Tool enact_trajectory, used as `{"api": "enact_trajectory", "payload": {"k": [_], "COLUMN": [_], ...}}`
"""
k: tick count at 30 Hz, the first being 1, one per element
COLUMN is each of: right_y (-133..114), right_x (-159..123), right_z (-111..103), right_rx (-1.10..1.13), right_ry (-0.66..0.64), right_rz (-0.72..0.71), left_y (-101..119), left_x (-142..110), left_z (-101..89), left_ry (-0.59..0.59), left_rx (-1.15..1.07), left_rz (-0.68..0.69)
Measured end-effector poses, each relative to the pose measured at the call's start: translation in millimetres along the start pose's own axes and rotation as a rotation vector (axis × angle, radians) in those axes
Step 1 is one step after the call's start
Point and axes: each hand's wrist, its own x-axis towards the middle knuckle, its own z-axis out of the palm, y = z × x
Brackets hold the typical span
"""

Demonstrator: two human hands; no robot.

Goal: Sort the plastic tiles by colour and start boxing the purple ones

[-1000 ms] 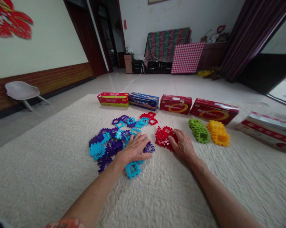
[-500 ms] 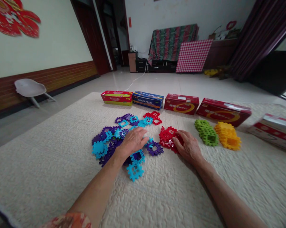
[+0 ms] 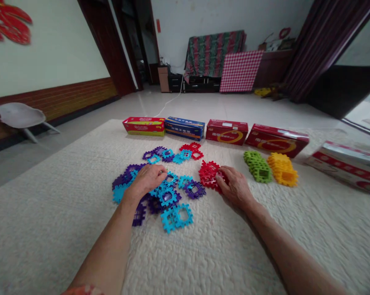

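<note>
Light blue interlocking plastic squares (image 3: 168, 196) and purple ones (image 3: 195, 190) lie in a loose heap, some with square holes or window bars. Over the heap's left side, my left hand (image 3: 149, 178) has its fingers bent together; what they hold, if anything, is hidden. A stack of red interlocking squares (image 3: 208, 174) lies right of the heap. My right hand (image 3: 236, 188) grips the stack's right end, thumb nearer me and fingers behind. More red squares (image 3: 194, 146) lie farther back, beside light blue ones.
Green squares (image 3: 257, 166) and yellow squares (image 3: 282, 169) lie in rows at the right. Along the far side stand a red-and-yellow box (image 3: 144, 127), a blue box (image 3: 185, 129) and two dark red boxes (image 3: 227, 132). A white-and-red box (image 3: 346, 166) sits far right.
My left hand has moved left across the heap, and light blue squares in its middle and front now lie differently. My right hand stays at the red stack. The view has turned slightly right.
</note>
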Motion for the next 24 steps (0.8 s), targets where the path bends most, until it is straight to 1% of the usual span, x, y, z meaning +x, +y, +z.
{"api": "enact_trajectory", "payload": {"k": [2, 4, 6, 10, 12, 13, 16, 19, 21, 24], "right_y": [2.3, 4.4, 6.2, 7.4, 3.1, -1.3, -25.5, -63.5, -91.0, -123.6], "right_x": [0.6, 0.9, 1.0, 1.3, 2.0, 2.3, 1.5, -4.3, -10.9, -21.4], "right_z": [2.0, 3.7, 5.0, 5.6, 3.5, 1.5, -6.4, -13.1, -15.3, -15.3], "right_rx": [0.007, 0.009, 0.007, 0.016, 0.037, 0.048, 0.086, 0.144, 0.175, 0.204], "right_ry": [0.007, 0.013, 0.016, 0.049, 0.097, 0.117, 0.117, 0.042, -0.066, -0.297], "right_rz": [-0.013, -0.022, -0.029, -0.035, -0.037, -0.046, -0.133, -0.274, -0.360, -0.476], "left_y": [-13.0, -25.6, -35.7, -47.5, -50.2, -50.9, -51.1, -50.2, -49.7, -48.4], "left_x": [0.6, 0.4, 0.1, 0.5, 1.9, 2.9, 7.5, 13.4, 17.3, 20.8], "left_z": [-4.6, -4.6, -0.1, 15.7, 21.8, 23.6, 24.4, 22.4, 22.0, 22.4], "left_ry": [0.063, 0.103, 0.097, 0.019, 0.025, 0.051, 0.177, 0.300, 0.382, 0.492], "left_rx": [0.043, 0.080, 0.088, 0.095, 0.093, 0.084, 0.027, -0.065, -0.142, -0.260], "left_rz": [-0.107, -0.166, -0.142, -0.049, -0.045, -0.057, -0.124, -0.210, -0.277, -0.332]}}
